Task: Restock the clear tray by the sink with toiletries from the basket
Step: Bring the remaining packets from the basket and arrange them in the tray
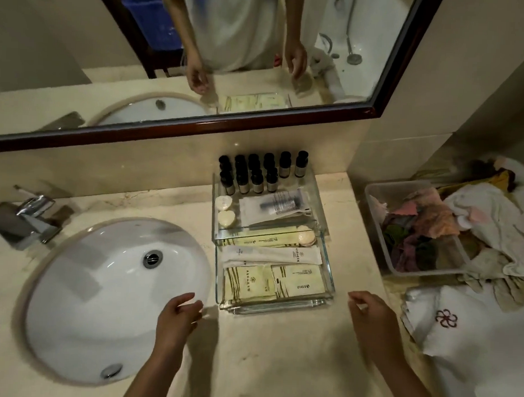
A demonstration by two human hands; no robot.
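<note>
The clear tray [328, 278] stands on the counter right of the sink. Inside it are several small dark bottles [257, 174] at the back, heart-shaped soaps [224, 210], a white packet with a dark item [277, 204], a long white sachet [272, 255] and pale yellow packets [274, 283] at the front. My left hand [179, 312] hovers just left of the tray's front corner, fingers loosely curled, holding nothing. My right hand [372, 316] hovers to the right of the tray, also loose and holding nothing. Neither hand touches the tray.
A white sink [103, 285] with a chrome tap [31, 218] fills the left. A clear plastic bin [376, 214] of coloured cloths stands at the right, with white towels [488, 224] and a folded white cloth with a flower logo [464, 333] beside it. A framed mirror [197, 130] hangs behind.
</note>
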